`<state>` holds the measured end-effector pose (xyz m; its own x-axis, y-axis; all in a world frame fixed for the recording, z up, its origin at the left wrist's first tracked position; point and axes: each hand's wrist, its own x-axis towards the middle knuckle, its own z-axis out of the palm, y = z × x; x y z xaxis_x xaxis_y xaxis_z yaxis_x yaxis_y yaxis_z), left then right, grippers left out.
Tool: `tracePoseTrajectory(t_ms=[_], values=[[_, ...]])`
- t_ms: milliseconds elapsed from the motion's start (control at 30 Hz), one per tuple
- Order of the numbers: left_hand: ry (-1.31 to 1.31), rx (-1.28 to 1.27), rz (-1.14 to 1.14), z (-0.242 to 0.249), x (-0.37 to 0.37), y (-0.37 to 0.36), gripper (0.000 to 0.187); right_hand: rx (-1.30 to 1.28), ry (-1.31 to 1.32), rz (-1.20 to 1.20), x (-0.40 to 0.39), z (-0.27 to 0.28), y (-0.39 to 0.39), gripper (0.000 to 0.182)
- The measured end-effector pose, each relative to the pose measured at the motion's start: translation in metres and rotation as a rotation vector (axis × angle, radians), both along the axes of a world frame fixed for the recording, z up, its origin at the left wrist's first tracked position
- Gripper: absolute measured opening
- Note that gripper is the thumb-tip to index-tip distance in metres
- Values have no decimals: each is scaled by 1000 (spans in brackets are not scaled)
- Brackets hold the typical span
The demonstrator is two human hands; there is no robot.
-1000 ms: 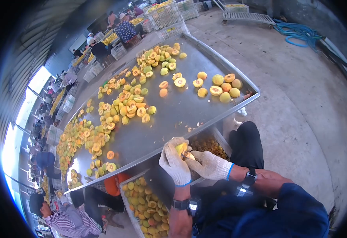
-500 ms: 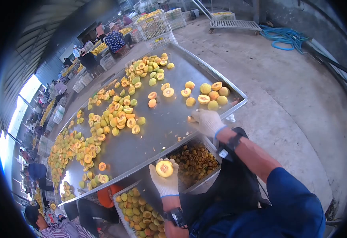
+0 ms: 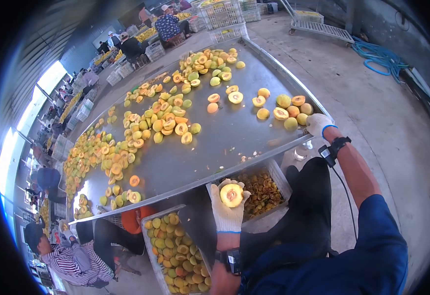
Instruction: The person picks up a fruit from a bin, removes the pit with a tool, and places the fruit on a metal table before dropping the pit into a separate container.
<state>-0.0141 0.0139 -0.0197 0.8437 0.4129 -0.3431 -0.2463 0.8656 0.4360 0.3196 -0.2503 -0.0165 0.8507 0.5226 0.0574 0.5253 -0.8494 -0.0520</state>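
Observation:
My left hand [image 3: 228,209], in a white knit glove, holds a halved yellow peach [image 3: 231,195] with its cut face up, just off the table's near edge. At the right corner of the metal table [image 3: 224,142] is my gloved right hand [image 3: 318,125]. Its fingers are curled at the rim, and what they grip is hidden. Beside it lies a small group of whole and halved peaches [image 3: 291,112]. Several loose halves [image 3: 235,97] lie farther in, and a long heap of peaches [image 3: 163,115] covers the table's left and far side.
Below the near edge stand a crate of brown pits or scraps [image 3: 262,191] and a crate of peaches [image 3: 178,250]. A person in a striped top [image 3: 77,260] sits at the left. Stacked white crates [image 3: 221,17], a flat cart [image 3: 323,30] and a blue hose [image 3: 379,59] are farther off.
My right hand has moved right along the near edge to the table's corner. My left hand still holds the peach half. The view has shifted, so the scene sits differently in frame.

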Motion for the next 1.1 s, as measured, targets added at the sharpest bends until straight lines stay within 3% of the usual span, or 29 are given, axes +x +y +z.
tracePoseTrajectory(t_ms=[100,367,467,500,533,567,633,667,767,800,867,1100], values=[[30,-15,10,-2,3,-4,55,-85,258,38,19,4,-4,30],[-105,-68,52,-4,-8,-4,46,-377,283,144,13,29,17,34],[-108,-75,80,-8,-12,-1,43,-61,182,55,11,28,4,29],[-104,-76,79,-10,-12,-1,43,-61,186,54,0,35,5,29],[-118,-83,81,-11,-12,-1,42,205,203,83,-15,38,6,26],[-131,-88,76,-13,-10,0,41,475,215,104,-36,45,10,23],[-100,-81,70,-17,-4,-2,41,667,182,266,-112,67,28,19],[-80,-76,80,-19,0,-5,42,742,377,252,-146,70,34,17],[-71,-53,65,-27,8,-14,43,832,503,310,-215,58,59,20],[-65,-39,80,-30,8,-14,43,844,752,227,-231,63,66,20],[-13,-18,112,-32,9,-18,44,920,601,321,-250,35,79,22],[-11,-22,133,-28,7,-28,45,706,603,279,-264,27,92,34]])
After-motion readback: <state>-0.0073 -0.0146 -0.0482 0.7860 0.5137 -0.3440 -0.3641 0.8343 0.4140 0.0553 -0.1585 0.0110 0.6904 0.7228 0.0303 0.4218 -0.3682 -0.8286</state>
